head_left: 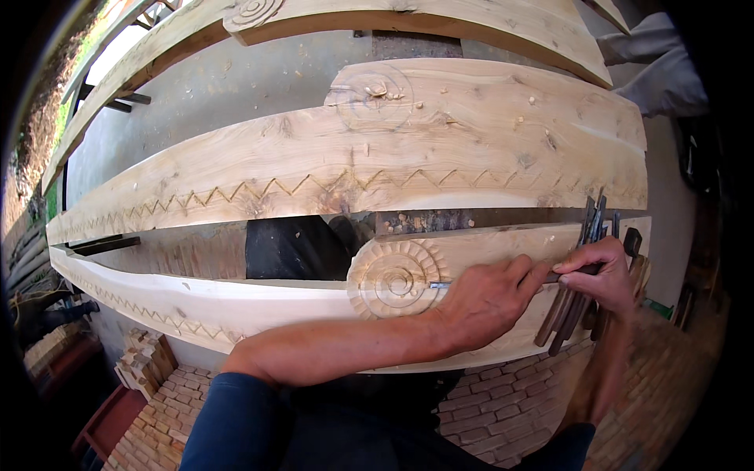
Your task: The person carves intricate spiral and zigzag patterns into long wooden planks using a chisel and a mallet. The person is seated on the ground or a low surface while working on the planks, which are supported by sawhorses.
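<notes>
My left hand [488, 302] is closed around the shaft of a chisel, its metal blade [437, 286] resting at the right edge of a carved round rosette [385, 279] on the near pale wooden plank [290, 306]. My right hand [603, 271] pinches the wooden handle [569, 271] of that chisel. A bundle of other chisels [559, 322] lies on the plank beside and under my right hand. The left end of the near plank carries a carved zigzag line.
A second plank [471, 129] lies beyond, with zigzag carving, a drawn circle and chips. Another long plank [408, 16] crosses the top. Legs in grey trousers [652, 71] are at upper right. Stacked wood blocks [145, 361] stand at lower left on brick paving [495, 392].
</notes>
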A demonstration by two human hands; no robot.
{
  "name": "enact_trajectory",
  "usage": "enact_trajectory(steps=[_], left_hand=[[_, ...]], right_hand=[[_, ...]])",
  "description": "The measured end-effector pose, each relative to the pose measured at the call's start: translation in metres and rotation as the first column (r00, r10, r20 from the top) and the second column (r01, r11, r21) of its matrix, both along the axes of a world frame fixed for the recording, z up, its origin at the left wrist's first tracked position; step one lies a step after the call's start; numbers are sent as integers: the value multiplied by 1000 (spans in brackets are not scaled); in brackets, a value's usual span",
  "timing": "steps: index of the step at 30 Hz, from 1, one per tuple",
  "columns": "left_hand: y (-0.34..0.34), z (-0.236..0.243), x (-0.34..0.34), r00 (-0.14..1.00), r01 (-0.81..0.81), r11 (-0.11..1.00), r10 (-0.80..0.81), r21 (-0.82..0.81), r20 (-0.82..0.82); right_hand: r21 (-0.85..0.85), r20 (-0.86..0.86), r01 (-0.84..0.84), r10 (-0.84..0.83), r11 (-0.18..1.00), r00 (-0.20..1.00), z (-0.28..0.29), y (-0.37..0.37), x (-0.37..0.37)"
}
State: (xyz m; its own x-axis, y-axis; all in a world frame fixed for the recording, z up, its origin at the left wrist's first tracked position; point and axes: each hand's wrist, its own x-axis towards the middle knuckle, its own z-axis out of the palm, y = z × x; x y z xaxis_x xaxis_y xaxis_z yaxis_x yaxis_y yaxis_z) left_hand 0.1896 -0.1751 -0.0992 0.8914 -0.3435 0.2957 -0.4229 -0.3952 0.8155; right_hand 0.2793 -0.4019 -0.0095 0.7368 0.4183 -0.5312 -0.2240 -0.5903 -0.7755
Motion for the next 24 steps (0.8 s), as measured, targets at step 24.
enact_trajectory(steps=[24], left_hand=[[72, 65, -101, 952, 66, 936, -163, 345, 260]], right_hand=[[2, 553, 572, -478, 820, 683, 93, -24, -221]])
